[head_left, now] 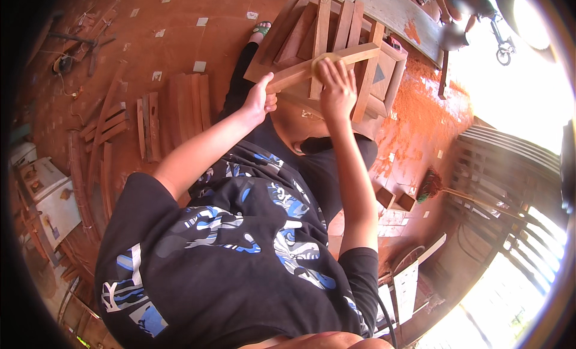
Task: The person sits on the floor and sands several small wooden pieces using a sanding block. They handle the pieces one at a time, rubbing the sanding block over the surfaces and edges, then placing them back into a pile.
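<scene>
My left hand [259,101] is closed round the near left end of a wooden bar [293,77]. The bar slants up to the right across several other wooden strips. My right hand [337,88] presses a tan pad [319,62], perhaps sandpaper, onto the middle of the bar, with fingers together over it. Much of the pad is hidden by those fingers. Below the bar, loose strips [322,25] lie across a panelled wooden piece [393,79] with a dark diamond inlay.
Planks [191,109] lie on the tiled floor at left, near a white cabinet [57,199]. Orange sawdust [423,109] covers the floor at right. A broom [431,186], two small wooden boxes [393,199] and a slatted frame [504,163] stand at right. Another person [447,4] is at the far right.
</scene>
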Action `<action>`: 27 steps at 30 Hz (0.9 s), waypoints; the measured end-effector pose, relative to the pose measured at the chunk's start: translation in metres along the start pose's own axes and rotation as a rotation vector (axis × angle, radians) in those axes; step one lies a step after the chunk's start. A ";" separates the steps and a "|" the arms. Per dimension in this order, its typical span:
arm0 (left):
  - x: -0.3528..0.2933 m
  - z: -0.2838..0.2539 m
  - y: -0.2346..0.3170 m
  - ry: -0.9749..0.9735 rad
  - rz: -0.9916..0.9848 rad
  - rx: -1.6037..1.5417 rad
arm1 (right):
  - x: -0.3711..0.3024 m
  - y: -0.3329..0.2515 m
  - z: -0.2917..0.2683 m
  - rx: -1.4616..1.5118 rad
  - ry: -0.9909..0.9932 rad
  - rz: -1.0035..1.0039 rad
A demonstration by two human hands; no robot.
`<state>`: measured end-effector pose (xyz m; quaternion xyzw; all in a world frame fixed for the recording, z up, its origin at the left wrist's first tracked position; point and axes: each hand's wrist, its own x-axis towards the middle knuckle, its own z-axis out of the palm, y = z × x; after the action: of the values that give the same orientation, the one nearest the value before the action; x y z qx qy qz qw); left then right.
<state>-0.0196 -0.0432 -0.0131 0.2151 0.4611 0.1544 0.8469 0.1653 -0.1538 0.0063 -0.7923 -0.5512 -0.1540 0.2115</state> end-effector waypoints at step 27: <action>-0.003 0.078 0.017 0.134 1.267 1.254 | 0.059 0.064 0.004 0.041 -0.005 0.083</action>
<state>0.0441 -0.0473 0.0354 0.8436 0.3039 0.3249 0.3008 0.2459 -0.1236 0.0205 -0.8103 -0.5216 -0.1318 0.2324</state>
